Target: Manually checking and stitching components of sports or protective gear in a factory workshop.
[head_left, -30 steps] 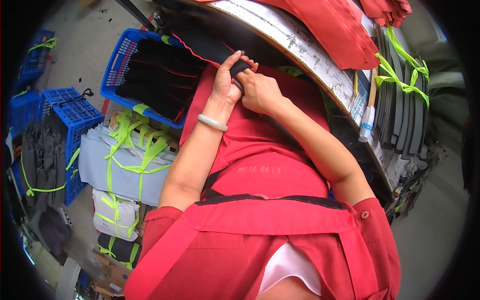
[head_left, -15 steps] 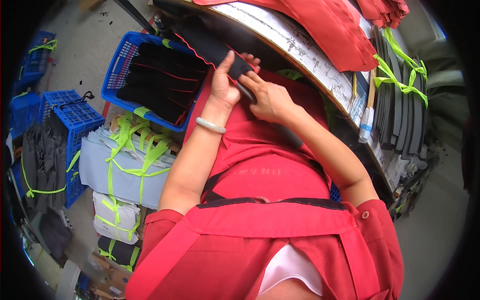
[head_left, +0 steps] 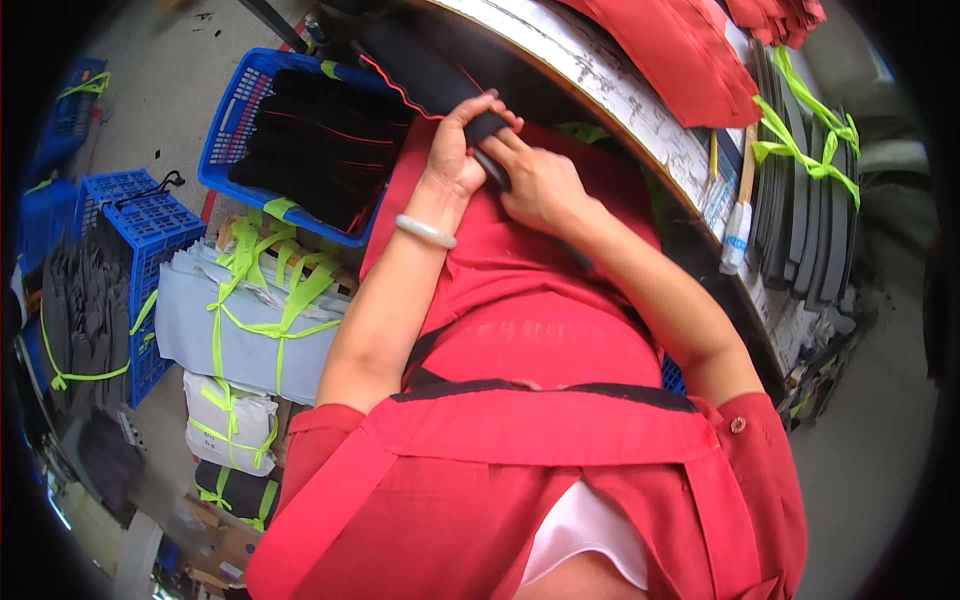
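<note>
My left hand (head_left: 458, 150) grips the near end of a long black fabric strip (head_left: 425, 75) with a red wavy edge. A pale bangle sits on that wrist. My right hand (head_left: 535, 180) lies just right of it, fingers pressed on the strip's end beside a thin dark tool whose far part is hidden. Both hands rest over red cloth (head_left: 520, 300) on my lap. The strip runs up and left toward a blue crate (head_left: 235, 120) filled with more black pieces with red trim.
A curved worktable edge (head_left: 620, 95) carries red fabric (head_left: 680, 50). Bundles of grey strips tied with green tape (head_left: 800, 190) stand at right. Pale bundles tied in green (head_left: 250, 320) and another blue crate of grey pieces (head_left: 110, 290) sit at left.
Both hands stay on the strip's end. The left hand has shifted its grip over the tip, and the right hand has slid slightly down and right along it.
</note>
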The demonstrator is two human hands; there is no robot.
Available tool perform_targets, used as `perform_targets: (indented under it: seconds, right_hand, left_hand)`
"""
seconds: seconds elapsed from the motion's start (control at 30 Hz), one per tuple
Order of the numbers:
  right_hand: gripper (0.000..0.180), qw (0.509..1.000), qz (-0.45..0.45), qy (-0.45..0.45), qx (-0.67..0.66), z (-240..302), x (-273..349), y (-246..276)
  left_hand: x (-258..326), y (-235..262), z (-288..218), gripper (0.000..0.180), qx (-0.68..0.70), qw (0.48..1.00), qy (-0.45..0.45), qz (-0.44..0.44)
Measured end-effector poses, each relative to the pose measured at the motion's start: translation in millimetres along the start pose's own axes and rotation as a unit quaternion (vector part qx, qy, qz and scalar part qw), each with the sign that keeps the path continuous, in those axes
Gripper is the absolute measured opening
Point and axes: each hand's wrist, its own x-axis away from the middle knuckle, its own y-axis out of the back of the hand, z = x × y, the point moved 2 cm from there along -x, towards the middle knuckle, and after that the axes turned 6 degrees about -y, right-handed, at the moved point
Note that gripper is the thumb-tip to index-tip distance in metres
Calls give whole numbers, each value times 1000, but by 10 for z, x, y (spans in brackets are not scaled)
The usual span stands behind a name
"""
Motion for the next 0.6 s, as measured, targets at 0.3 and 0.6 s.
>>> perform_targets:
  seconds: [0.3,0.6]
  right_hand:
    - [41,1000,17,-8,23,-38,51,-73]
    - [56,999,14,-1,34,76,205,-17]
  left_hand:
    - [58,-47,-5,17,-23,997,-5,-76]
    - [48,5,-70,14,11,1000,1,-13]
